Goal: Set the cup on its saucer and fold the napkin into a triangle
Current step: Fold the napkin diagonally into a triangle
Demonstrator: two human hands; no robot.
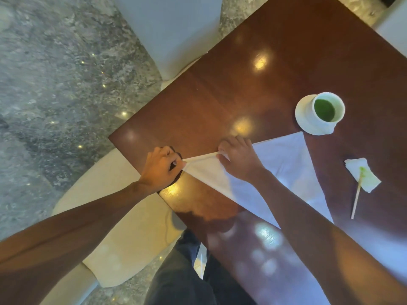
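Observation:
A white napkin [284,172] lies on the dark wooden table [253,84], folded into a triangle shape. My left hand [161,168] pinches its left tip near the table's corner. My right hand [239,158] rests on the napkin's upper edge with its fingers curled over the fold. A white cup [328,110] holding green liquid stands on its white saucer [305,119] at the right, just beyond the napkin's far corner.
A small crumpled tissue [363,177] with a green stain lies at the right, with a thin wooden stick [356,199] across it. Pale upholstered chairs [123,216] stand at the table's left edge and at the far side. Grey stone floor lies to the left.

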